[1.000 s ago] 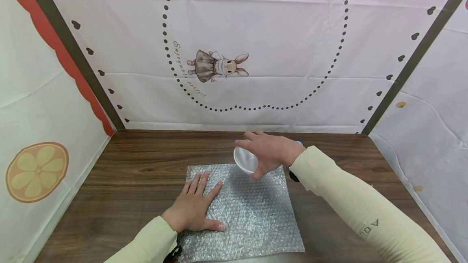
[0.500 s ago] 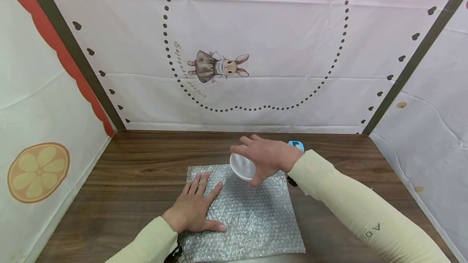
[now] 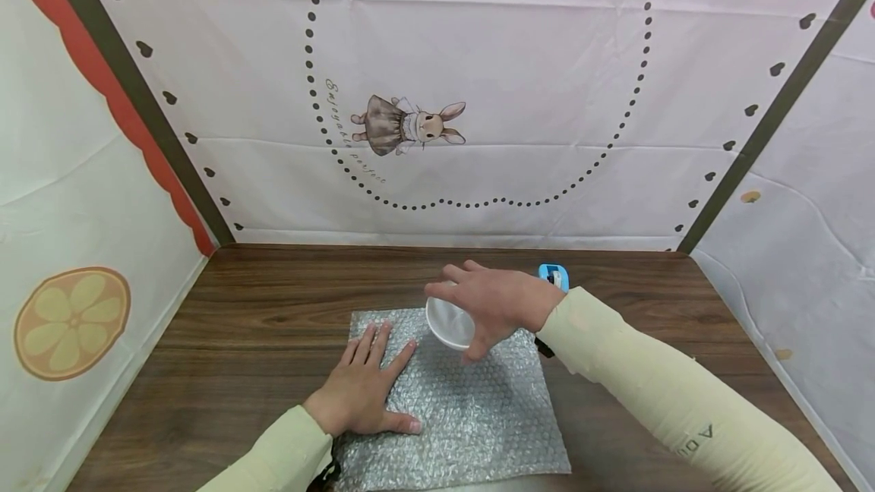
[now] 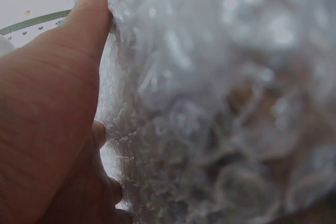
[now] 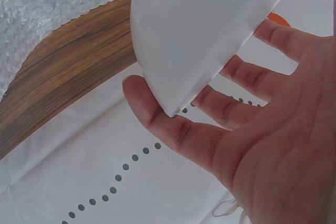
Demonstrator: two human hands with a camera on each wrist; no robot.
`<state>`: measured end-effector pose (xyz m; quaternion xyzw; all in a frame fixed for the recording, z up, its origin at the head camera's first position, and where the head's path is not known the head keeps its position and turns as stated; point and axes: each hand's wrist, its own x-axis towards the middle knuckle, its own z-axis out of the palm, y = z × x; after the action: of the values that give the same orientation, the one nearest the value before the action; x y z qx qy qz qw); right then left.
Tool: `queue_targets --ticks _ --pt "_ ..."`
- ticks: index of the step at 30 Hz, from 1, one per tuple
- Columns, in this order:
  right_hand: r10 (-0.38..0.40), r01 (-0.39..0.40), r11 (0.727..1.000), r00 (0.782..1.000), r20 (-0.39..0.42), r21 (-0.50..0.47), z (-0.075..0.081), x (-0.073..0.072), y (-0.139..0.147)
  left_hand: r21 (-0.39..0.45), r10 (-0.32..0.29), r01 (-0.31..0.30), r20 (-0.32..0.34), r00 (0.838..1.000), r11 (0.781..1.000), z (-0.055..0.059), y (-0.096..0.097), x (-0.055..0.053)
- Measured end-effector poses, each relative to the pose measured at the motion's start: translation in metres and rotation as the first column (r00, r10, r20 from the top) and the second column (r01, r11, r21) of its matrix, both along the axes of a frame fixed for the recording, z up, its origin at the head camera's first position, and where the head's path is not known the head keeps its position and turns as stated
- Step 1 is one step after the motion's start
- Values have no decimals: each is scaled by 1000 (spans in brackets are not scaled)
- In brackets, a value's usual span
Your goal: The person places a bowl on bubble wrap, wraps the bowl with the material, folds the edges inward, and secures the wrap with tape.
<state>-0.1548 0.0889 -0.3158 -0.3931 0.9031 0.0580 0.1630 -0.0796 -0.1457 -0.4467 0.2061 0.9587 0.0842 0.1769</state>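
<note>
My left hand [image 3: 369,386] lies flat with spread fingers on a sheet of clear bubble wrap [image 3: 478,431], over its left part. In the left wrist view the thumb [image 4: 86,22] shows against the blurred bubble wrap. My right hand [image 3: 495,302] grips a white bowl [image 3: 447,323] by its rim, above the far part of the sheet. The palm covers the bowl's right side in the head view. From the right wrist, the bowl's smooth outer wall [image 5: 194,35] shows, tilted, with several fingers [image 5: 191,140] at its rim and the bubble wrap apart from it.
A small blue and white object [image 3: 554,275] sits behind the right wrist, partly hidden; its kind is unclear. The brown wood-grain table [image 3: 273,310] meets white printed cloth [image 3: 540,97] at the back and both sides.
The right hand has moved nearer and slightly left with the bowl, over the bubble wrap. More of the blue object shows now. My left hand has stayed in place.
</note>
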Motion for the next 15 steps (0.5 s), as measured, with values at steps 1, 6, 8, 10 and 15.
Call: queue_targets --ticks 1,6,8,10,15 --pt "7 -7 1000 1000 -4 -2 0 0 0 -2 0 0 1 1000 1000 0 0 0" --pt "29 -30 1000 999 -20 -5 -2 2 -1 -3 -1 1 1 1000 1000 0 0 0" --pt "34 -34 999 999 -21 -3 -3 3 -2 -2 -2 2 1 1000 1000 0 0 0" --pt "38 -38 999 999 -21 5 -4 4 -3 -1 -4 4 -1 1000 1000 1 0 0" --pt "38 -38 999 999 -16 30 -8 6 -4 4 -8 8 -10 1000 1000 0 0 0"
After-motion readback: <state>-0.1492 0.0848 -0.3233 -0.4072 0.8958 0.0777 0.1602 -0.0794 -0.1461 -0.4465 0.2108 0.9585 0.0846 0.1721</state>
